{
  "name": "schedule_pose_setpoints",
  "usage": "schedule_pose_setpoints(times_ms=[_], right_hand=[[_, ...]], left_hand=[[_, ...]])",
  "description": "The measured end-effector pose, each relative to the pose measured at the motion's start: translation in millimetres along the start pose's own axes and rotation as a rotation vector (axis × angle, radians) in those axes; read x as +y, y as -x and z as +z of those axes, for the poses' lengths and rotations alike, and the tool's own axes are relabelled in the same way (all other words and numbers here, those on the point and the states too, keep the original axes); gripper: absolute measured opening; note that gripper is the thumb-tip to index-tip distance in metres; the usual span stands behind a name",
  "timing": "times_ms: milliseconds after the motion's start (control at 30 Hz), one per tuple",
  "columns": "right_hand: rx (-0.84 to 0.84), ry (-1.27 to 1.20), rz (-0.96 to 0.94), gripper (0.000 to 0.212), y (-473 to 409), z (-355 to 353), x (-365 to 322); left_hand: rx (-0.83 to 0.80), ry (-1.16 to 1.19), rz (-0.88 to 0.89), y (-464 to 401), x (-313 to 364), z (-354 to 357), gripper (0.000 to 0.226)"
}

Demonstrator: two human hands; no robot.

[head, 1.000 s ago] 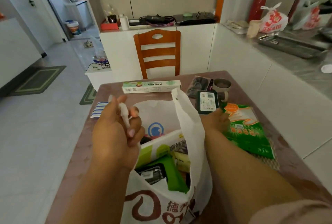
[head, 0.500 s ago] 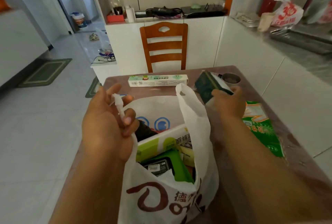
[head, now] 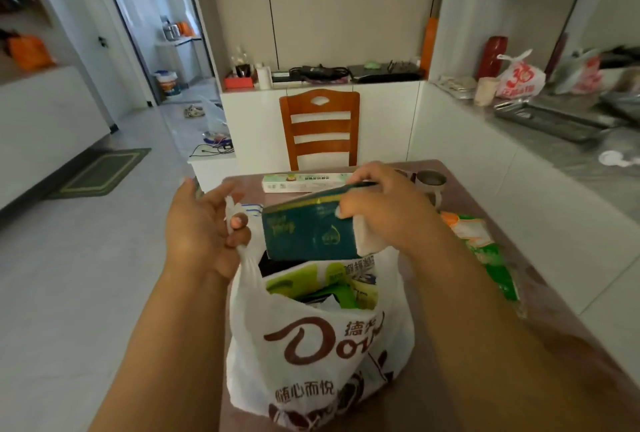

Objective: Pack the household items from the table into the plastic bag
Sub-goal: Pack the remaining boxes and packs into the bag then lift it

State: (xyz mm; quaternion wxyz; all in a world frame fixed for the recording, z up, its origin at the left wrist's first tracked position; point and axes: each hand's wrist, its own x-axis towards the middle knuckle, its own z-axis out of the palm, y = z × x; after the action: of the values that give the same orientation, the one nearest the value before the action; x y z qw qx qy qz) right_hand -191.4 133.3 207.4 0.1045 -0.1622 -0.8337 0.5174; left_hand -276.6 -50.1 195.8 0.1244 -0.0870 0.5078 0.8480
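Observation:
A white plastic bag (head: 311, 355) with brown lettering stands on the brown table (head: 550, 279), its mouth wide. Inside it lie a green-and-white box and other green packs. My left hand (head: 202, 223) pinches the bag's left handle and holds it up. My right hand (head: 388, 209) grips a dark green pack (head: 304, 230) just above the bag's mouth. On the table behind lie a long white toothpaste box (head: 304, 182) and a small metal cup (head: 430, 179). A green-and-white packet (head: 485, 251) lies to the right of my right forearm.
A wooden chair (head: 320, 130) stands at the table's far edge, against white cabinets. A grey counter (head: 571, 140) with a metal tray, a red-and-white bag and a red bottle runs along the right. Tiled floor with a green mat (head: 100, 173) lies to the left.
My right hand picked the dark green pack up from the table and carried it left, over the bag's mouth. My left hand kept hold of the handle.

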Motion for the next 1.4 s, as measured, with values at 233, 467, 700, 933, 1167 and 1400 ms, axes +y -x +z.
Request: schedule_pose_setpoints(times_ms=[233, 467, 700, 933, 1167, 1400], right_hand=[[-0.265, 0.414, 0.063, 0.042, -8.3, 17.3, 31.1], [-0.296, 0.673, 0.123, 0.039, -12.2, 10.2, 57.7], [-0.314, 0.312, 0.075, 0.062, -13.2, 12.4, 84.4], [-0.216, 0.728, 0.419, 0.067, -18.8, -16.1, 85.9], [-0.214, 0.689, 0.408, 0.048, -19.3, -46.7, 63.8], [0.023, 0.565, 0.152, 0.049, -5.7, -24.2, 61.7]], left_hand=[[-0.089, -0.047, -0.031, 8.3, -2.8, 3.7, 0.059], [-0.061, -0.179, 0.019, 6.7, -9.0, 12.3, 0.049], [-0.024, -0.389, 0.065, 18.9, -17.3, 24.2, 0.015], [0.070, -0.341, 0.130, 19.8, -4.3, 16.1, 0.027], [0.114, -0.516, 0.207, 24.0, -3.6, 19.9, 0.032], [0.059, -0.814, 0.457, 48.9, -17.3, 30.3, 0.026]])
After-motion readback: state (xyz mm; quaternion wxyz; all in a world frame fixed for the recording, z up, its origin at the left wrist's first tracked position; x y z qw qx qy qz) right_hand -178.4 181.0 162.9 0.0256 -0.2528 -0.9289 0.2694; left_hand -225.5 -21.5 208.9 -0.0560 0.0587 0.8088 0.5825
